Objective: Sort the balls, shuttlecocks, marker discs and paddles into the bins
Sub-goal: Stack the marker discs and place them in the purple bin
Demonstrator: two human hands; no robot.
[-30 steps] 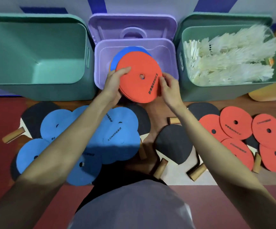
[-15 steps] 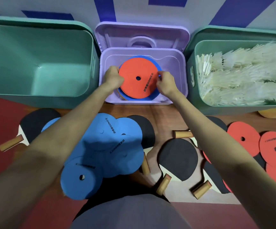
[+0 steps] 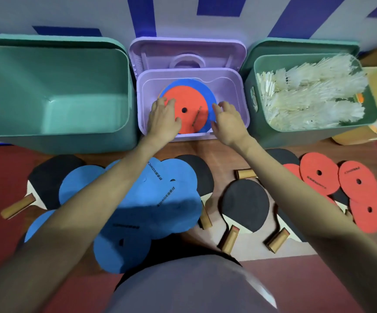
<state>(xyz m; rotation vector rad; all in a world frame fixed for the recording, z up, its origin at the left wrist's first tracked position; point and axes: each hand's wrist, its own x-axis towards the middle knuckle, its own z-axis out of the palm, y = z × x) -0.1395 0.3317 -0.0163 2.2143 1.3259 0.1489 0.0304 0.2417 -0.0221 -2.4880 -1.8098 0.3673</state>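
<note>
Resting open-fingered on the red disc (image 3: 186, 109), left hand (image 3: 163, 119); right hand (image 3: 226, 123) open, empty.

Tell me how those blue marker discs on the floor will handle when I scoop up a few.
The blue marker discs look thin and flat, so probably light and bendy. Overlapping in a loose pile, they may slide apart when lifted.

Smooth plastic bins (image 3: 54, 98), matt discs (image 3: 186, 109), wooden paddle handles (image 3: 229, 239).
</note>
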